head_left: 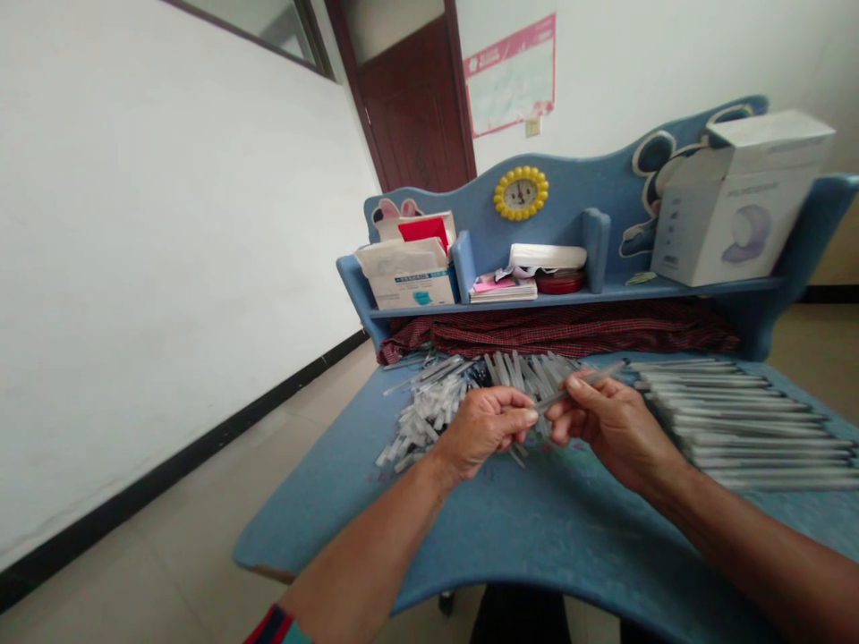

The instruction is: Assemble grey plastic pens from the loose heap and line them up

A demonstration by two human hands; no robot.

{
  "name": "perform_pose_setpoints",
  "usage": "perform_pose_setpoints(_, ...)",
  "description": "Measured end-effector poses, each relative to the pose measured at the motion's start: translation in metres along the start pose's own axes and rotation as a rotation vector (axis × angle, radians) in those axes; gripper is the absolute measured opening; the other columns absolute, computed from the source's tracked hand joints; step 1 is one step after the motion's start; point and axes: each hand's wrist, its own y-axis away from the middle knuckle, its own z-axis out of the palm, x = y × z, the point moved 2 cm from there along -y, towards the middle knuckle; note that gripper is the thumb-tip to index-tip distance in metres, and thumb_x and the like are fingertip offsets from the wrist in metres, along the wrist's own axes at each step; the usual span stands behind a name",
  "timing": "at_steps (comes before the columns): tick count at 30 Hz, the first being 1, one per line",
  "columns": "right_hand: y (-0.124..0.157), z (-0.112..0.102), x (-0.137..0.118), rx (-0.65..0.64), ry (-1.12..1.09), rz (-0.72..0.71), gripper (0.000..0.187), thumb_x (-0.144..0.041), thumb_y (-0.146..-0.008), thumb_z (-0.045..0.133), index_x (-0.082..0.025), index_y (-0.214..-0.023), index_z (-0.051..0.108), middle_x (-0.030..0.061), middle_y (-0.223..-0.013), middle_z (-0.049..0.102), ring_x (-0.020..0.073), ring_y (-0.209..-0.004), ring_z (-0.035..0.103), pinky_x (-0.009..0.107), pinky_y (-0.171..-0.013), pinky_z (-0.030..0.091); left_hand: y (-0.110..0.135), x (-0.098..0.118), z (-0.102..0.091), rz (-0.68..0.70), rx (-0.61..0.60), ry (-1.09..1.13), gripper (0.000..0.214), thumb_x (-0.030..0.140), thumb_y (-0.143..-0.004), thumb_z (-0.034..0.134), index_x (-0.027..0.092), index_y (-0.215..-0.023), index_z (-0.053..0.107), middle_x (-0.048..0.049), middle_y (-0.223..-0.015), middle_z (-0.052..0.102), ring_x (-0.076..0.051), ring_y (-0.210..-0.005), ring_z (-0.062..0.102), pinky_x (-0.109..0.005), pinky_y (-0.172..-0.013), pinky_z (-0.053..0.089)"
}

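Both my hands meet over the middle of a blue desk [510, 528]. My right hand [608, 425] is closed on a thin grey stick [591, 379] that slants up to the right. My left hand [487, 427] pinches the lower end of that same stick, fingers curled. Just behind my hands lies a loose heap of short clear and grey stick pieces [443, 402]. To the right, a neat row of long grey sticks [738, 420] lies side by side on the desk.
A red checked cloth [570, 331] lies under the blue shelf [604, 293]. On the shelf stand a white carton [735, 201], a mask box [409, 277], papers and a yellow clock [521, 193]. A white wall is at left, a brown door behind.
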Motion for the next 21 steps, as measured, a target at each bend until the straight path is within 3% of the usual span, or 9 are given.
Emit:
perform_pose_setpoints(6,0.000,0.002,-0.008,0.002,0.036,-0.057,0.027,-0.040,-0.072,0.065,-0.018,-0.075,0.050,0.0024,-0.062,0.067,0.0159,-0.045,0.060,0.029,-0.048,0.048,0.000,-0.001,-0.001,-0.061,-0.036,-0.088,0.034,0.045,-0.074,0.055,0.012,-0.066,0.056,0.0037,-0.046,0.049,-0.002,-0.035,0.033,-0.016,-0.035,0.019)
perform_pose_setpoints(14,0.003,0.005,-0.002,0.004,-0.013,-0.063,0.026,-0.038,-0.072,0.066,-0.019,-0.081,0.050,0.0005,-0.060,0.066,0.0149,-0.044,0.060,0.027,-0.048,0.047,0.004,-0.001,0.005,0.029,-0.012,-0.047,0.033,0.043,-0.073,0.056,0.013,-0.060,0.053,0.0052,-0.040,0.043,-0.003,-0.034,0.030,-0.016,-0.036,0.020)
perform_pose_setpoints(21,0.002,0.004,0.004,-0.012,-0.011,-0.019,0.025,-0.037,-0.074,0.064,-0.018,-0.081,0.051,0.0013,-0.061,0.065,0.0138,-0.045,0.059,0.025,-0.046,0.046,0.002,-0.005,0.004,0.016,-0.019,-0.102,0.033,0.043,-0.074,0.054,0.013,-0.060,0.053,0.0049,-0.039,0.043,-0.003,-0.033,0.029,-0.018,-0.035,0.019)
